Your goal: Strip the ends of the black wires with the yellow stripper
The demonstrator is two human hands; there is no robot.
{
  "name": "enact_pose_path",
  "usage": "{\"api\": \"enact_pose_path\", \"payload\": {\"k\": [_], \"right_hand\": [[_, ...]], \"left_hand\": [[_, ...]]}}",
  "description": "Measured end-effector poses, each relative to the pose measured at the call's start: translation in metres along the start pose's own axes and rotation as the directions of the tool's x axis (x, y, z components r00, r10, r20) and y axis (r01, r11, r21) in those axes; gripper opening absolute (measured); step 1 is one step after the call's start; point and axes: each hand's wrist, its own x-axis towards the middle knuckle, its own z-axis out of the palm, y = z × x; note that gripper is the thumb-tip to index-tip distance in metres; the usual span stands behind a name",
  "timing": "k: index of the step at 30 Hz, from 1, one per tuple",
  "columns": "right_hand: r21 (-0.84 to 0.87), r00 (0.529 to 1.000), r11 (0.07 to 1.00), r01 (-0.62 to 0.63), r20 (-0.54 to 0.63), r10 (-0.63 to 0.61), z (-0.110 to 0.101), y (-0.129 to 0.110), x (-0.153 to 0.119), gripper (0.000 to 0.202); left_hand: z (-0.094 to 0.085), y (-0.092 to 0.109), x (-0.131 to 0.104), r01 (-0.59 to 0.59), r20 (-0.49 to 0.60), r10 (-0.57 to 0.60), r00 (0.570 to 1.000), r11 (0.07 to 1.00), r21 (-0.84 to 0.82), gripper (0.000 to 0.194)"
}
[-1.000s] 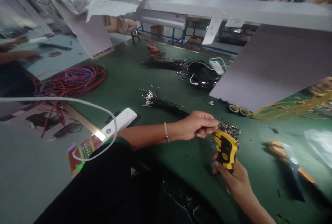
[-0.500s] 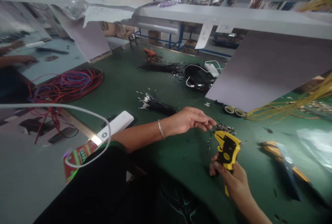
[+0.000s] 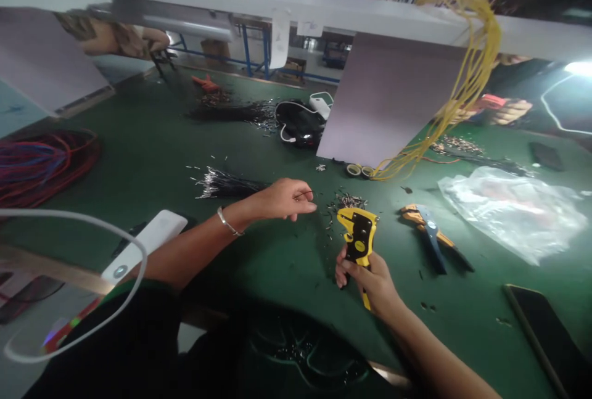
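Note:
My left hand [image 3: 287,199], with a bangle on its wrist, pinches a thin dark wire near the middle of the green table. My right hand [image 3: 367,275] is wrapped round the handle of a yellow and black wire stripper [image 3: 359,235], whose jaws point up and to the left. The left fingertips are apart from the tool, a short way to its left. Just behind the stripper lies a pile of small metal-ended pieces [image 3: 350,200]. A bundle of black wires [image 3: 229,184] with bright tips stretches out behind my left forearm.
Orange and blue pliers [image 3: 430,232], a clear plastic bag [image 3: 513,211] and a phone [image 3: 546,331] lie right. Tape rolls [image 3: 360,171] sit by an upright panel [image 3: 388,97]. Red and blue wires [image 3: 50,161] are left. Another person's hands [image 3: 504,110] show behind yellow wires [image 3: 485,47].
The view has turned right, bringing the phone and another person's hands into sight. My left hand has drawn away from the stripper's jaws, and a thin wire now shows at its fingertips.

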Motion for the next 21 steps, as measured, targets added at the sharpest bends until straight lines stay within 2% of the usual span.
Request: {"api": "enact_pose_path", "payload": {"k": [2,5,7,10,12,13,15,18,21], "right_hand": [[0.005,1.000,1.000,0.006,0.011,-0.006,-0.001,0.001,0.001,0.026],[0.021,0.999,0.999,0.035,0.007,-0.035,-0.003,0.004,0.003,0.028],[0.033,0.999,0.998,0.052,0.007,-0.052,-0.004,0.005,0.005,0.027],[0.059,0.998,0.997,0.053,0.020,-0.054,-0.005,0.005,0.008,0.026],[0.069,0.998,0.996,0.052,0.035,-0.054,-0.006,0.003,0.010,0.026],[0.070,0.998,0.996,0.047,0.033,-0.049,-0.005,0.002,0.011,0.026],[0.046,0.998,0.998,0.039,0.046,-0.041,-0.004,0.000,0.011,0.023],[-0.022,0.997,0.999,0.049,0.067,-0.047,-0.002,-0.002,0.009,0.020],[-0.106,0.996,0.993,0.059,0.070,-0.052,-0.001,-0.006,0.007,0.017]], "left_hand": [[-0.004,-0.003,0.002,-0.019,0.023,0.019,1.000,0.999,0.030,0.039],[-0.009,0.001,0.003,-0.032,0.069,0.022,0.997,0.988,0.149,0.028],[-0.011,0.008,0.003,-0.018,0.104,-0.005,0.995,0.976,0.218,0.032],[-0.014,0.017,0.001,-0.139,0.175,0.105,0.979,0.971,0.195,0.026],[-0.014,0.020,0.001,-0.242,0.188,0.218,0.958,0.964,0.112,0.022],[-0.012,0.020,0.001,-0.273,0.213,0.259,0.942,0.961,0.038,0.020],[-0.006,0.016,0.001,-0.290,0.190,0.319,0.928,0.942,-0.168,0.022],[0.006,0.010,0.002,-0.236,0.115,0.313,0.943,0.870,-0.433,0.023],[0.013,0.007,0.003,-0.177,0.099,0.265,0.959,0.836,-0.519,0.025]]}}
